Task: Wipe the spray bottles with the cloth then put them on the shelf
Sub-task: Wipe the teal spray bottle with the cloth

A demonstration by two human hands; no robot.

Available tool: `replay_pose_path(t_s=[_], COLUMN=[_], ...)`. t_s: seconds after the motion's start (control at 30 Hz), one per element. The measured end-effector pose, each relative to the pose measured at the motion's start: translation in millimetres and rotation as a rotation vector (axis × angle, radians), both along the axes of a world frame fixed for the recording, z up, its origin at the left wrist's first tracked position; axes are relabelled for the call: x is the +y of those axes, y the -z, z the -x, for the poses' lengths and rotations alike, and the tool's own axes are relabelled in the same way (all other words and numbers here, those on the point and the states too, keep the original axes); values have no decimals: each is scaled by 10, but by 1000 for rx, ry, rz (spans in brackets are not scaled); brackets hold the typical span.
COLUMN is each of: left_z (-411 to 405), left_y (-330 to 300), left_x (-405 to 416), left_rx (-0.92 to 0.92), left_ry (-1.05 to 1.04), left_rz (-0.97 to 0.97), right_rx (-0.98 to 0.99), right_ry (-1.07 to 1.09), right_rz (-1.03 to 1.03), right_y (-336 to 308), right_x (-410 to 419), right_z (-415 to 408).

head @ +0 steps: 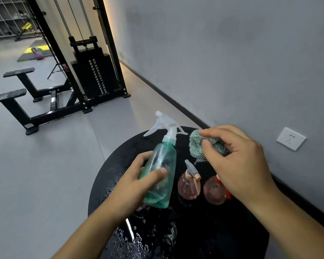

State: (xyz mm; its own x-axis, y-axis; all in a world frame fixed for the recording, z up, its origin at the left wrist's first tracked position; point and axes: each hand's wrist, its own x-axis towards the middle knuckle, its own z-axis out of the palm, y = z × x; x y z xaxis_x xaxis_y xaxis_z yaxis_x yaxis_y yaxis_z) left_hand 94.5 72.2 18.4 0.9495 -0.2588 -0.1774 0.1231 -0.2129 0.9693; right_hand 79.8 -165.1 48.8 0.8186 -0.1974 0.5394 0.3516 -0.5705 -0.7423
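My left hand (137, 182) grips a tall green translucent spray bottle (162, 169) with a clear trigger head, lifted above the round black table (204, 240) and tilted slightly. My right hand (238, 161) holds a bunched teal cloth (198, 144) just right of the bottle's neck, not touching it. Two round pink spray bottles stand on the table: one with a grey trigger (189, 186), the other (213, 191) with a red trigger partly hidden under my right hand.
Water drops cover the table's near part (131, 240). A grey wall with a white socket (291, 138) is on the right. A black cable machine (94, 71) and benches (17, 101) stand on the grey floor to the left. No shelf is clearly in view nearby.
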Motion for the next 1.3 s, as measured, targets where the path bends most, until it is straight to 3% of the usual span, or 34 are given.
replay_pose_path(t_s=[0.3, 0.57, 0.67, 0.83, 1.0, 1.13, 1.3], left_z=[36, 40, 58, 81, 87, 99, 111], left_y=[8, -29, -31, -57, -42, -54, -92], left_x=[-85, -79, -68, -76, -91, -107, -102], left_rx=[-53, -100, -105, -82, -82, -84, -97], left_ry=[149, 170, 165, 176, 153, 181, 145], left_rz=[-181, -372, -366, -363, -380, -395, -363], right_rx=[-19, 52, 94, 126, 158, 109, 38], right_ry=[11, 65, 9, 99, 14, 131, 86], right_rz=[185, 179, 197, 141, 165, 128, 91], right_y=[109, 160, 165, 106, 133, 116, 107], right_x=[74, 67, 79, -72, -10, -123, -75], right_z=[-19, -64, -45, -116, -67, -139, -75])
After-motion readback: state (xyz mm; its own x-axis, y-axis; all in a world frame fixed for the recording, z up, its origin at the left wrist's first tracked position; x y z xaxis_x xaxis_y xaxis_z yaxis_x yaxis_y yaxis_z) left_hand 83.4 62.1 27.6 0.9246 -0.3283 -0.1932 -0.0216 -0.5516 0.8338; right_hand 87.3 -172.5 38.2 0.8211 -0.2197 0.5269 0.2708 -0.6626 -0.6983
